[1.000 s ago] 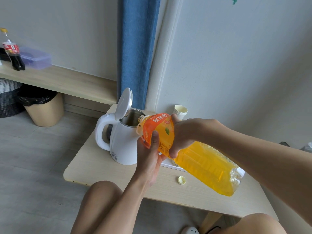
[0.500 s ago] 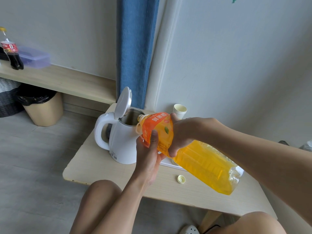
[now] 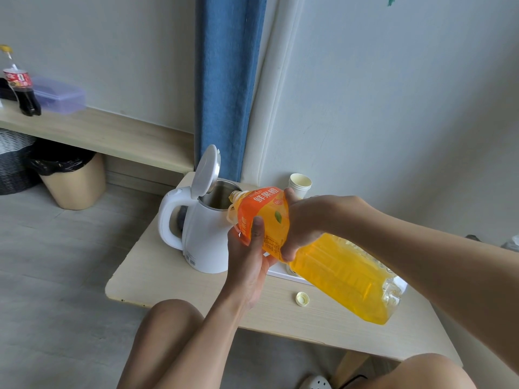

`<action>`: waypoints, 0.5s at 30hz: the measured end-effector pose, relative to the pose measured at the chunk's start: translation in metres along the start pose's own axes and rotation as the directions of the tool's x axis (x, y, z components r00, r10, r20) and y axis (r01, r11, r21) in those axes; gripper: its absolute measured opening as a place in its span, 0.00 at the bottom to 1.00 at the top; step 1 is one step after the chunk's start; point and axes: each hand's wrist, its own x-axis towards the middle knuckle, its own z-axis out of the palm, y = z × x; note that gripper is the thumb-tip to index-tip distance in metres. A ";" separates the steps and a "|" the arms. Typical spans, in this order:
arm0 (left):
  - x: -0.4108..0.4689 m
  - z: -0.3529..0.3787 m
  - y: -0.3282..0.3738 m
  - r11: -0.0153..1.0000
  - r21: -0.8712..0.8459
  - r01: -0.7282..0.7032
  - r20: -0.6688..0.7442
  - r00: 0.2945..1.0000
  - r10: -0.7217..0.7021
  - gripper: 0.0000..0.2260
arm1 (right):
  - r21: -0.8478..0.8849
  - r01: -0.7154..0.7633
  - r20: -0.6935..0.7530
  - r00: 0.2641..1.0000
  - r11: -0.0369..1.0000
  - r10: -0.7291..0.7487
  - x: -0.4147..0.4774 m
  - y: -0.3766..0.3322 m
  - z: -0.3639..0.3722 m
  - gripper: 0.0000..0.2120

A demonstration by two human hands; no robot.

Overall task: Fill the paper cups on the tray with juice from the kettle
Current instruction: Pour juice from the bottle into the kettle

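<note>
A white electric kettle (image 3: 206, 242) stands on the small wooden table (image 3: 157, 279) with its lid flipped up. I hold a large orange juice bottle (image 3: 331, 265) tilted, its uncapped mouth at the kettle's rim. My left hand (image 3: 250, 265) grips the bottle's labelled neck from below, thumb on the label. My right hand (image 3: 311, 220) grips the same part from above. A stack of paper cups (image 3: 300, 184) stands behind the bottle. A white tray (image 3: 280, 272) shows only as an edge under the bottle; anything on it is hidden.
The bottle's yellow cap (image 3: 302, 299) lies on the table near the front. My knees are under the table's front edge. A blue curtain (image 3: 229, 80) hangs behind the kettle. A bin (image 3: 73, 181) stands on the floor under a long shelf with a cola bottle (image 3: 22, 85).
The bottle and both hands have stayed almost still, mouth at the kettle's rim. The view has shifted slightly.
</note>
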 end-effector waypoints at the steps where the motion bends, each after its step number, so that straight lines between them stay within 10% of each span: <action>1: 0.000 0.000 0.000 1.000 -0.002 -0.001 0.003 1.000 0.001 0.49 | -0.005 -0.003 0.004 1.000 1.000 0.003 0.000 0.000 0.000 0.53; 8: -0.001 0.000 0.000 1.000 0.006 -0.001 0.007 1.000 0.001 0.36 | -0.025 0.004 0.011 1.000 1.000 -0.004 0.005 0.001 0.000 0.52; 15: 0.002 -0.002 -0.002 1.000 0.018 0.002 -0.010 1.000 -0.002 0.50 | 0.001 -0.011 0.012 1.000 1.000 0.011 0.020 0.004 0.006 0.54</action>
